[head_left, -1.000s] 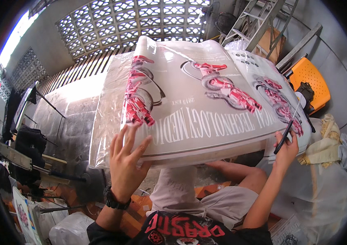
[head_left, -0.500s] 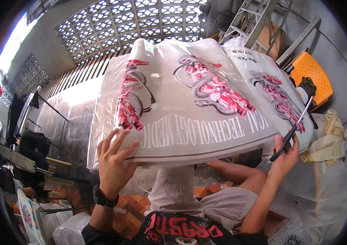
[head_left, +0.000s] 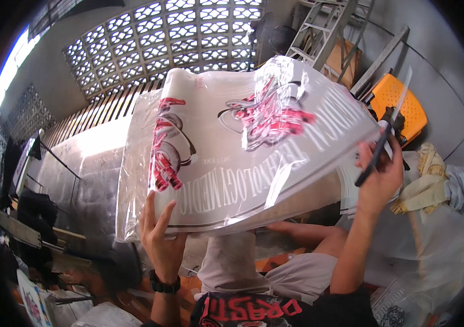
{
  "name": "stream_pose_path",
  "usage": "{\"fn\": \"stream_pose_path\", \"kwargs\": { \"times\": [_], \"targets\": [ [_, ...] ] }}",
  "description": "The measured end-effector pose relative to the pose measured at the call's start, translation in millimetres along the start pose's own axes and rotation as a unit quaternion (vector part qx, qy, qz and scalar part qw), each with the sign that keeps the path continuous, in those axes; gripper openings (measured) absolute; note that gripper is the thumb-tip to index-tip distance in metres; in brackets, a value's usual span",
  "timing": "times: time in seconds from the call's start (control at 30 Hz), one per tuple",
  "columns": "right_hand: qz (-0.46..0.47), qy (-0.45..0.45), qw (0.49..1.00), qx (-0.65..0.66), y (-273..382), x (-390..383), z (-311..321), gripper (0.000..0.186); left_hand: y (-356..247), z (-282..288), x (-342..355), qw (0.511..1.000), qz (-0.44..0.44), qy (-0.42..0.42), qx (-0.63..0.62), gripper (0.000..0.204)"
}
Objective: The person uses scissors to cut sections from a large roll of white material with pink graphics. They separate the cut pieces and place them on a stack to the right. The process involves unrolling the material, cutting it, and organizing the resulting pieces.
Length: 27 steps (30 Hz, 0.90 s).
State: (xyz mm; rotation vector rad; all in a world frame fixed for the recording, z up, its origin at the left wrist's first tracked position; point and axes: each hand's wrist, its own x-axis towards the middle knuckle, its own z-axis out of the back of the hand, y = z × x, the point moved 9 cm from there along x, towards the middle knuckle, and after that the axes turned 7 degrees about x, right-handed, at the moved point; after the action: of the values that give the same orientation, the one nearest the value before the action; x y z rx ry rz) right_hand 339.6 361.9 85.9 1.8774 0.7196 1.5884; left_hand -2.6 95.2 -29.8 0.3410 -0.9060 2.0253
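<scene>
In the head view, your right hand (head_left: 382,177) is closed around a black-handled tool with a long thin silver blade (head_left: 378,150), pointing up and away; whether it also pinches the printed sheet's corner beside it, you cannot tell from here. Your left hand (head_left: 161,237), with a chunky black watch (head_left: 165,283) at the wrist, touches the left near edge of that large glossy grey sheet with red machine pictures (head_left: 210,147), though its pinch is unclear. The sheet lies bowed before you, above your beige-clothed knee (head_left: 226,261), hiding much of what is beneath. The blade crosses in front of an orange perforated plastic seat (head_left: 398,106). Beyond the sheet stand a silver metal ladder (head_left: 319,32) and a pale openwork block wall (head_left: 188,38); cream-and-yellow cloth (head_left: 420,185) and translucent plastic sheeting (head_left: 439,250) crowd your right side.
</scene>
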Motion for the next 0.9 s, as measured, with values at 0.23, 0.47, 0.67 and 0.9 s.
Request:
{"fn": "stream_pose_path", "kwargs": {
  "times": [0.23, 0.47, 0.67, 0.9],
  "targets": [
    [-0.143, -0.063, 0.985, -0.070, -88.6, -34.7, 83.0, 0.046, -33.2, 9.2, 12.3, 0.984, -0.090, 0.079, 0.135, 0.060],
    [-0.157, -0.066, 0.967, -0.191, -70.7, -68.8, 95.1, 0.038, -42.3, 2.8, 20.3, 0.954, -0.169, 0.189, 0.162, 0.056],
    [-0.358, 0.175, 0.913, 0.089, -37.3, -205.2, 23.1, 0.033, -67.5, -12.9, 44.2, 0.938, -0.246, 0.226, 0.089, 0.060],
    [-0.564, 0.370, 0.689, 0.266, -5.1, -334.0, -31.4, 0.053, -52.7, -59.2, 58.9, 0.919, -0.225, 0.261, 0.191, 0.078]
  ]
}}
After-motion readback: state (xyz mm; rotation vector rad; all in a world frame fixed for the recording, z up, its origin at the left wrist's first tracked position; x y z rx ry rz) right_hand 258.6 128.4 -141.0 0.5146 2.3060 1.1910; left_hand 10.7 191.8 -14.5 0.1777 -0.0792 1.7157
